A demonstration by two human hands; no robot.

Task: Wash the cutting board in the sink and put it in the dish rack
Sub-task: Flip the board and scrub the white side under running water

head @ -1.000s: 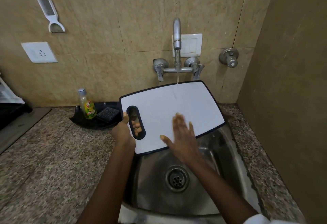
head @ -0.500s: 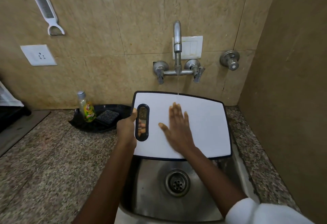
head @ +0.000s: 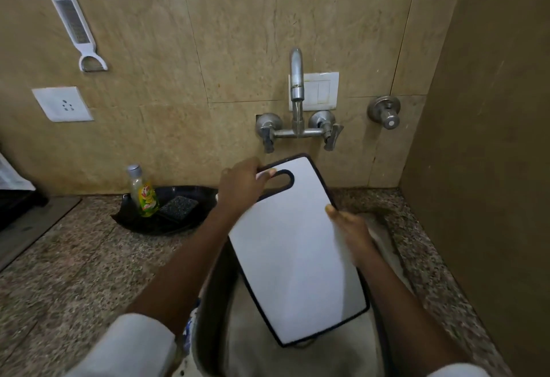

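The white cutting board with a black rim stands lengthwise over the steel sink, handle end up near the tap. My left hand grips the handle end, fingers curled through the slot. At the board's right edge my right hand holds on, thumb on the white face, the other fingers hidden behind the board. Water runs from the tap just behind the board's top.
A black tray on the granite counter left of the sink carries a dish soap bottle and a dark scrub sponge. A peeler hangs on the tiled wall. A brown side wall stands close on the right.
The board has swung from lying crosswise to standing lengthwise, handle up. My right hand left the flat face and went to the right edge. My left hand rose with the handle.
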